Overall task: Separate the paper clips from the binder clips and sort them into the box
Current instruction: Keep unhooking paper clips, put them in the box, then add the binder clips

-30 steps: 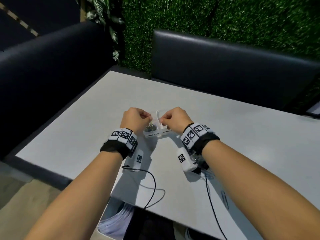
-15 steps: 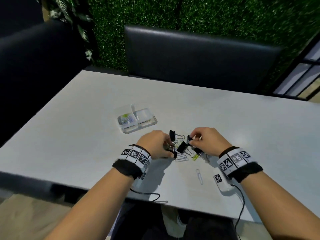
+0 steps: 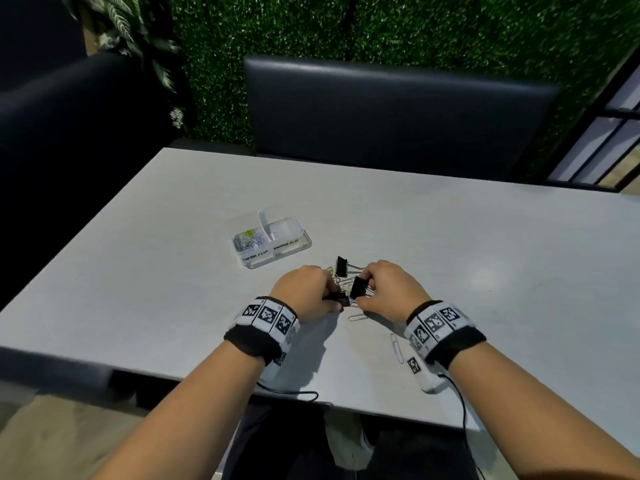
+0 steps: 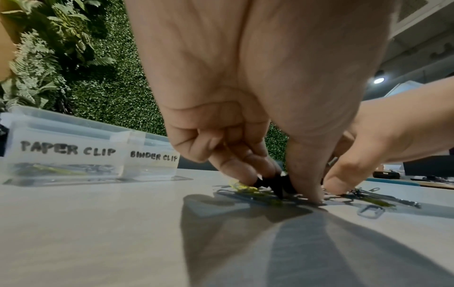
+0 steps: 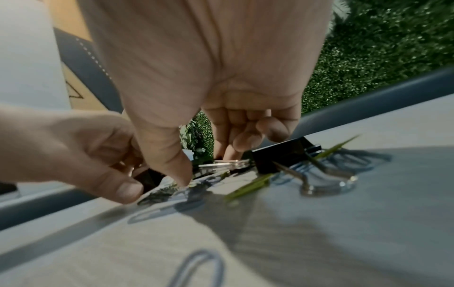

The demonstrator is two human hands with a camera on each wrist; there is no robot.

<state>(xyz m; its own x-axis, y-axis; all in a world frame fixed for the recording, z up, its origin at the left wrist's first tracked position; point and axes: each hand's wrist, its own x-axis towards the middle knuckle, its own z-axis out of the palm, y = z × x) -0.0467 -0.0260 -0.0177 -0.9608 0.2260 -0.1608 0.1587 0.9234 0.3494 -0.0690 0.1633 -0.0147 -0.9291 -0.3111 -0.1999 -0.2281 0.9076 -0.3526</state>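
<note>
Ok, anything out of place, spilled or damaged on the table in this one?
Nothing damaged. One silver wire paper clip lies apart from the mixed clip pile, near the right hand. The clear plastic two-compartment box sits upright, its binder-clip side seemingly empty.

Pale grey worktop [image 3: 450, 237]; dark padded bench seats [image 3: 398, 109] behind and at left; artificial green hedge wall [image 3: 415, 26] with fern leaves [image 3: 117, 22]; window panes [image 3: 602, 147] at right.
</note>
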